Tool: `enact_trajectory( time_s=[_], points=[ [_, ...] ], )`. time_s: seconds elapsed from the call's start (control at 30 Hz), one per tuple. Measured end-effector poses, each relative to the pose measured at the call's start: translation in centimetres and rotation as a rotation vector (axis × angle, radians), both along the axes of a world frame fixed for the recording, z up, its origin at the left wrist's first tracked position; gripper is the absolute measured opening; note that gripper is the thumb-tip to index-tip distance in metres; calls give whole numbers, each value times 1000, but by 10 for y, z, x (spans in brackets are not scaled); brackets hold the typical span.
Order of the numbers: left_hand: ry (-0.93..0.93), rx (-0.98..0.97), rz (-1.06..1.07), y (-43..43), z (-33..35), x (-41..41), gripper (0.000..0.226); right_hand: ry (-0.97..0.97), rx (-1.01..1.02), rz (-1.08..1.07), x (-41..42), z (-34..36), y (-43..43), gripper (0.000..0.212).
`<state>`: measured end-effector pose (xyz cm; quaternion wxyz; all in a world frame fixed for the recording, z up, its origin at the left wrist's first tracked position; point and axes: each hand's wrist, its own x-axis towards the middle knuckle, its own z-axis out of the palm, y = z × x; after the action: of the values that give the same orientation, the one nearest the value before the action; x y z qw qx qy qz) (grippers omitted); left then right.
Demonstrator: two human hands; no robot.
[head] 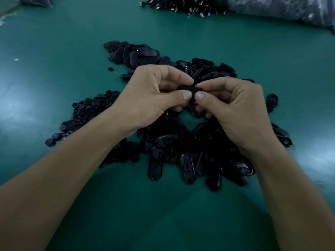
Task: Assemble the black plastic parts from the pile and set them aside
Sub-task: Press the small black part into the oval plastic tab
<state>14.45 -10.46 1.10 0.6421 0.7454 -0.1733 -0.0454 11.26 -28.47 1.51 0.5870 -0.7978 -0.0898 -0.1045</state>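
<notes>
Both hands meet above a pile of black oval plastic shells on the green table. My left hand and my right hand pinch the same small black plastic part between thumbs and forefingers, thumb tips almost touching. The fingers hide most of the part. A heap of small round black pieces lies to the left under my left forearm. A neater group of closed oval parts sits further back, left of centre.
More loose black shells spread behind my hands. At the far edge lies a heap of black-and-metal connectors beside a clear plastic bag. Another bag sits at the top left.
</notes>
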Motion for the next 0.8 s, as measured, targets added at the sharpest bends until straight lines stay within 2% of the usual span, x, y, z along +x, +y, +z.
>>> enact_trajectory(
  time_s=[0.33,0.53,0.8],
  points=[
    [3,-23,-1,1,0,-1,15,36,33,32,0,2,-3,14],
    [-47,7,21,-1,-1,-3,16,16,-32,8,1,0,-2,17],
    [-156,103,77,-5,-1,-6,15,28,13,-21,1,-3,-1,16]
  ],
)
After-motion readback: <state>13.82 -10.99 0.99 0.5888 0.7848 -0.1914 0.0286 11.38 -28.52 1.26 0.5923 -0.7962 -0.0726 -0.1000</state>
